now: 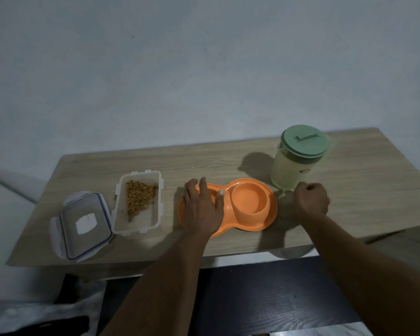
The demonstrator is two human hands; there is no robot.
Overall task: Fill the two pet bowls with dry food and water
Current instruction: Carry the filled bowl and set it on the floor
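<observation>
**Left hand covers one bowl, right hand fisted by the jug**

The orange double pet dish (272,215) sits on the wooden counter (361,190), near its front edge. Its right bowl (250,200) is open to view and looks dry and bare. The left bowl is hidden under the left hand (201,207), which lies flat across it with its fingers (202,189) straight and slightly spread, gripping nothing.

Just right of the dish, the right hand (312,200) is curled into a tight fist. Nothing shows inside it, and it is blurred. Behind it, right of the dish and farther back, stands a pale translucent jug (291,170) with a green lid (303,141) on top; the fist overlaps the jug's foot, and I cannot tell whether they touch.

Left of the dish stands a clear rectangular container (141,227), uncovered, with brown dry food (140,197) heaped along its middle. Farther left again, its clip lid (83,224) lies flat on the counter, touching the container's corner.
</observation>
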